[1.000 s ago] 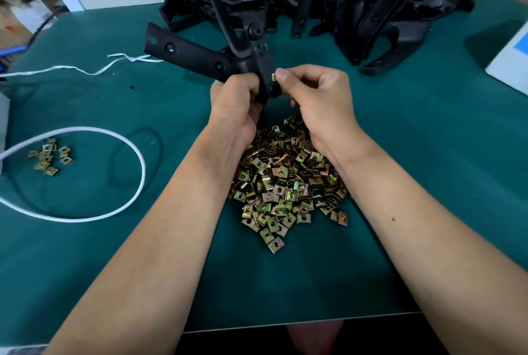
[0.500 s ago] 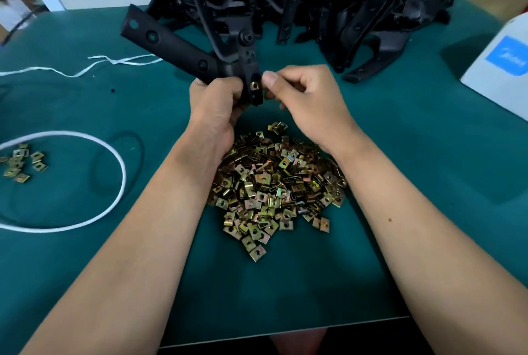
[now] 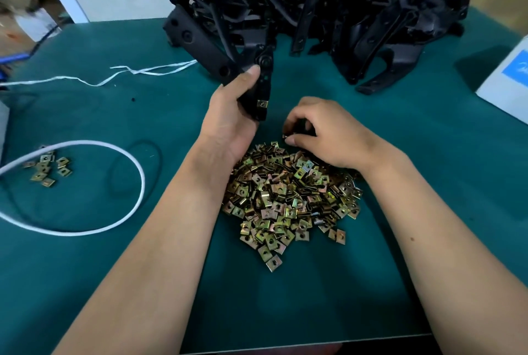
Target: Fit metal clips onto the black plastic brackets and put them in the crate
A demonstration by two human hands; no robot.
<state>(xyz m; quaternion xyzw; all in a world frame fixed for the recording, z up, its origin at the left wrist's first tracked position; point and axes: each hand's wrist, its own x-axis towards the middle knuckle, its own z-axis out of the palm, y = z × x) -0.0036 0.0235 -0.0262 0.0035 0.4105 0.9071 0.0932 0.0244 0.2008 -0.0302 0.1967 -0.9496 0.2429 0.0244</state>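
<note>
I am gripping one black plastic bracket (image 3: 245,68) in my left hand (image 3: 231,117), fingers curled round its lower arm and thumb lying up along its front, holding it above the green table mat (image 3: 428,154). One brass-coloured metal clip (image 3: 262,103) is sitting on the bracket's lower end, just beside my palm. My right hand (image 3: 328,131) is hovering over the far edge of the big heap of loose brass-coloured square clips (image 3: 288,200), fingertips pinching together on one small clip (image 3: 286,136); that clip is mostly hidden. The heap is holding far too many clips to count. A second small cluster of clips (image 3: 47,167), roughly ten, is lying at the left inside one loop of white cord (image 3: 140,174). Behind my hands one pile of black plastic brackets (image 3: 343,20) is lying tangled, too overlapped to count. One white box with a blue label (image 3: 505,83) is standing at the right edge.
</note>
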